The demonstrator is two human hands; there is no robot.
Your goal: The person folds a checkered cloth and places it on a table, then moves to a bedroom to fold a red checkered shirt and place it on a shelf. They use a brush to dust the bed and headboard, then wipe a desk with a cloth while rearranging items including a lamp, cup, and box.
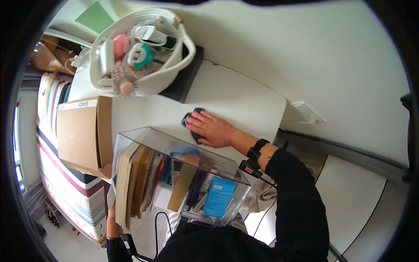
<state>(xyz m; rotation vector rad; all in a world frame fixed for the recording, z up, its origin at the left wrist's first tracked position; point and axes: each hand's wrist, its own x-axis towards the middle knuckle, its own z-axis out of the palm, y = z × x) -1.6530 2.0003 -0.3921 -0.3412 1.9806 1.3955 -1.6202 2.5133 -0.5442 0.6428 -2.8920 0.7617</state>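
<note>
My right hand presses a bunched dark blue cloth against the white tabletop, with its fingers bent over the cloth. In front of me a clear plastic organizer box leans over the table's near edge and my lap. Upright books, a tan folder and a bright blue carton fill it. My left hand grips the box's left side. Its fingers are hidden behind the box and books.
Far left on the table stands a white woven basket of small items, including a hairbrush, beside a flat dark box. A brown cardboard box sits near a striped bed. A wall borders the table's far side.
</note>
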